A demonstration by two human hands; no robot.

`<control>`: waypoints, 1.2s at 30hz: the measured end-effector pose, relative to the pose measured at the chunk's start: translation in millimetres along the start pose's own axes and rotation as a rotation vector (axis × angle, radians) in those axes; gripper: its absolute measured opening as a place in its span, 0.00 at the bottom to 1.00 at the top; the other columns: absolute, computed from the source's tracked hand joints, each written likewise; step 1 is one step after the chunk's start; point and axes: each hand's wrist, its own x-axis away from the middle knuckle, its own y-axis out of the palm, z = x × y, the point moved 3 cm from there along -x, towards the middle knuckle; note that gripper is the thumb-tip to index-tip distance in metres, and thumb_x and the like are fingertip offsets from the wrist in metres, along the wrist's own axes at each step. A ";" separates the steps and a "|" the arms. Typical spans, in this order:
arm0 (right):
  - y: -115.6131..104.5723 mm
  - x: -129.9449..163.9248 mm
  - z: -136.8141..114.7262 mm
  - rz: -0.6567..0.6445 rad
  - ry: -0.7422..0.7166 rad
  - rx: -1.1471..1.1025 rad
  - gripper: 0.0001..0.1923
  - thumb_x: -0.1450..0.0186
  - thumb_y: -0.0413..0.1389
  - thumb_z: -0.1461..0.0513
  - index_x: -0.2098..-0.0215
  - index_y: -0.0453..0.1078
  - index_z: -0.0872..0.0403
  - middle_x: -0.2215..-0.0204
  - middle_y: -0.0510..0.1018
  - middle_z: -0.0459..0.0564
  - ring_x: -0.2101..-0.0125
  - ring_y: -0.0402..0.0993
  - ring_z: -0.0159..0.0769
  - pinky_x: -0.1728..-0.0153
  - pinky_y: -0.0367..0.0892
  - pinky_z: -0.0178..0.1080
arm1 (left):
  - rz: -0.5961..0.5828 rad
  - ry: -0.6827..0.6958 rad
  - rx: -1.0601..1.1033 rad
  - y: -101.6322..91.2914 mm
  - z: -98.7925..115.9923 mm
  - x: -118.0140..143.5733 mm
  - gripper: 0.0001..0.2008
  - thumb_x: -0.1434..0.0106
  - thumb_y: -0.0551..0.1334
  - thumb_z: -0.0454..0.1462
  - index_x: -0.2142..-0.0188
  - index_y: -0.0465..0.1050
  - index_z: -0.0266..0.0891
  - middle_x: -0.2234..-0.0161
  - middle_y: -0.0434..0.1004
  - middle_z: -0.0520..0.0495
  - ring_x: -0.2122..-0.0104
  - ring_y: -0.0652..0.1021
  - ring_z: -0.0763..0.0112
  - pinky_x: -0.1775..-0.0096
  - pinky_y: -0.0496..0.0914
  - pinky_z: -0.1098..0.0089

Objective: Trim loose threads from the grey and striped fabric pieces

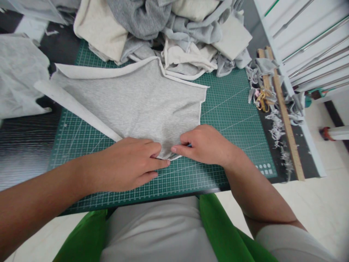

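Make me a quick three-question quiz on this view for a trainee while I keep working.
1. Where is the heap of fabric?
A) on the floor
B) on the table, beyond the grey panel
C) under the right forearm

2. True or false: the left hand is lifted well clear of the grey panel.

3. Fill in: in the picture, the wooden strips lie to the ____ of the green cutting mat.

Key: 1. B; 2. false; 3. right.

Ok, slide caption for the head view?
Left grip and right grip at the near edge of gray cloth on green mat.
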 end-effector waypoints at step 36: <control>0.3 -2.7 -1.1 0.022 0.049 -0.038 0.23 0.36 0.53 0.48 0.79 0.71 0.54 0.83 0.69 0.45 0.79 0.55 0.27 0.75 0.43 0.37 | -0.011 0.009 0.047 -2.6 -4.8 3.4 0.17 0.36 0.60 0.42 0.47 0.71 0.49 0.67 0.67 0.49 0.69 0.69 0.70 0.69 0.61 0.70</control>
